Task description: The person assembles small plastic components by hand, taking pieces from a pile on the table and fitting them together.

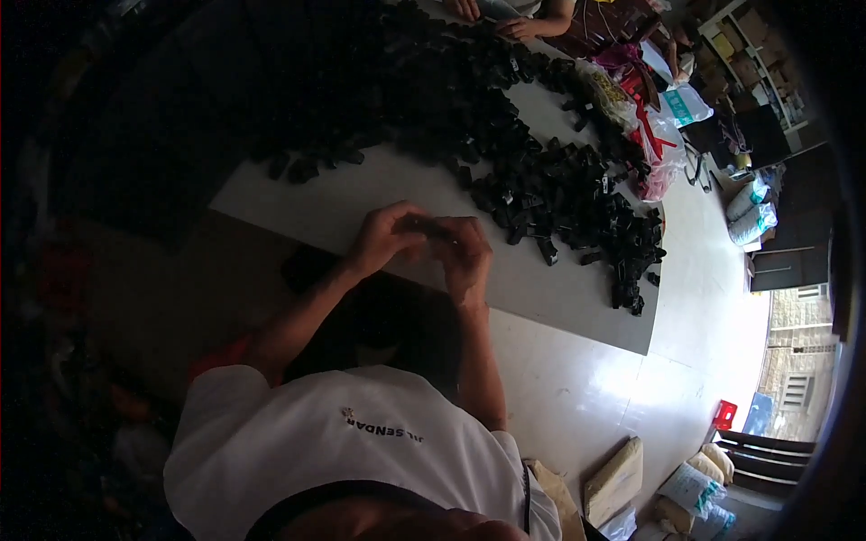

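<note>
My left hand (383, 236) and my right hand (466, 260) meet above the near edge of a grey table (541, 288). Together they pinch a small black plastic part (428, 227), mostly hidden by my fingers. A large heap of similar black parts (550, 180) spreads across the table beyond my hands, reaching from the far side to the right edge. My white shirt (343, 442) fills the lower middle of the view.
Another person's hands (494, 18) work at the table's far end. Plastic bags (654, 149) lie at the right edge of the table. Sacks and a cardboard parcel (615, 480) rest on the pale floor, with a red stool (724, 415) and shelves (758, 54) beyond.
</note>
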Available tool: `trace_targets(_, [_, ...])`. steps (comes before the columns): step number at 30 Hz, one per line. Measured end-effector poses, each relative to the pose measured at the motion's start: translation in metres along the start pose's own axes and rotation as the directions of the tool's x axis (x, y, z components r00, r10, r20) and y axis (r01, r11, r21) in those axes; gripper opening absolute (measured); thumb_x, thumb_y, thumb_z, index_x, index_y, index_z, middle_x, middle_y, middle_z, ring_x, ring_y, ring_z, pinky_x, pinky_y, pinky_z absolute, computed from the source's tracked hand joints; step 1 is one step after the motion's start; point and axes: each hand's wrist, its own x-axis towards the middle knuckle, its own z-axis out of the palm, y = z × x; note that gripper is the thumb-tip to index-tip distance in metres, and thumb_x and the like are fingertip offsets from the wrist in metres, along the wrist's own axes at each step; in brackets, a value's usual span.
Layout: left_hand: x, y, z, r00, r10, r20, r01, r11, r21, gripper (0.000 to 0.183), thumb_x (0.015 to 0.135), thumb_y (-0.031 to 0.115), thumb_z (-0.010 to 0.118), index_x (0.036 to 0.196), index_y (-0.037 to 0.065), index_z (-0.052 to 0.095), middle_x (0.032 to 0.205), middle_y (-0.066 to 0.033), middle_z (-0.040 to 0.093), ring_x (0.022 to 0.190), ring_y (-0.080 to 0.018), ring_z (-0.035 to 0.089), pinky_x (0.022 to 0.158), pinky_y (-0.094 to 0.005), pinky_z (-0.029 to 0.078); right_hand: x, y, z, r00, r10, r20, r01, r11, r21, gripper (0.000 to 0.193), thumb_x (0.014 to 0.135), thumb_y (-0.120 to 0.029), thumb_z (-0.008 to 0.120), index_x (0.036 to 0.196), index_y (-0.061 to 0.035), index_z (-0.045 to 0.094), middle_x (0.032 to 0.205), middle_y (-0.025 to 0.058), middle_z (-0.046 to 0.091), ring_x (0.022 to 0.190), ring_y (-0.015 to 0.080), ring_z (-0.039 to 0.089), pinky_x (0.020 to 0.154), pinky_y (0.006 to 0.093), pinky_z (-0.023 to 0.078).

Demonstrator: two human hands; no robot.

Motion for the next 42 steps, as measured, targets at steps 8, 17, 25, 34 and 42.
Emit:
trace_targets(8, [0.0, 0.013, 0.011, 1.0, -0.023, 0.021, 0.022, 0.998, 0.061, 0.024, 0.088, 0.0, 0.062, 0.112, 0.0, 0.057, 0.093, -0.006, 0.064, 0.072, -0.0119, 0.064, 0.065, -0.026, 0.055, 0.0, -0.009, -0.009, 0.999, 0.047, -0.025, -0.048, 0.998, -0.043, 0.026, 0.078, 0.002, 0.067, 0.103, -0.0039, 0.066, 0.097, 0.0103, 0.057, 0.082, 0.0212, 0.06, 0.069, 0.0304, 0.049])
trace_targets(17, [-0.01, 0.004, 0.003, 0.998, -0.057, 0.039, 0.061, 0.992, -0.106, 0.027, 0.093, 0.024, 0.063, 0.11, 0.004, 0.056, 0.09, -0.0036, 0.062, 0.075, -0.0094, 0.062, 0.064, -0.0228, 0.054, -0.008, -0.013, 0.006, 0.997, -0.082, -0.002, 0.08, 0.984, -0.158, 0.023, 0.079, -0.004, 0.066, 0.102, -0.0037, 0.067, 0.097, 0.0103, 0.058, 0.081, 0.0233, 0.06, 0.067, 0.0311, 0.049])
trace_targets(25, [-0.031, 0.024, 0.006, 0.995, -0.081, -0.054, 0.071, 0.984, -0.165, 0.023, 0.094, 0.024, 0.059, 0.105, 0.004, 0.057, 0.079, -0.002, 0.06, 0.063, -0.0082, 0.059, 0.057, -0.0224, 0.05, -0.014, -0.027, 0.021, 0.999, -0.033, 0.043, 0.044, 0.962, -0.27, 0.019, 0.08, -0.001, 0.064, 0.099, -0.0031, 0.065, 0.092, 0.0135, 0.061, 0.08, 0.0308, 0.062, 0.069, 0.0366, 0.051])
trace_targets(34, [-0.06, 0.026, 0.003, 0.994, 0.016, -0.104, -0.023, 0.997, -0.067, 0.02, 0.095, 0.016, 0.055, 0.111, 0.005, 0.053, 0.073, -0.0027, 0.058, 0.053, -0.0072, 0.055, 0.048, -0.0223, 0.047, -0.03, -0.034, 0.018, 0.832, 0.416, 0.366, -0.497, 0.853, 0.161, 0.026, 0.095, -0.025, 0.059, 0.089, 0.0007, 0.059, 0.071, 0.0061, 0.056, 0.058, 0.0141, 0.055, 0.051, 0.027, 0.045])
trace_targets(42, [-0.054, 0.017, -0.05, 0.906, 0.405, -0.121, -0.124, 0.529, 0.84, 0.024, 0.09, 0.007, 0.06, 0.113, 0.004, 0.059, 0.092, -0.0119, 0.059, 0.087, -0.0264, 0.06, 0.078, -0.0391, 0.05, -0.069, -0.005, 0.026, 0.919, 0.169, 0.357, -0.074, 0.962, -0.264, 0.024, 0.09, -0.019, 0.067, 0.085, 0.0001, 0.055, 0.067, 0.01, 0.052, 0.057, 0.0179, 0.05, 0.053, 0.0306, 0.043])
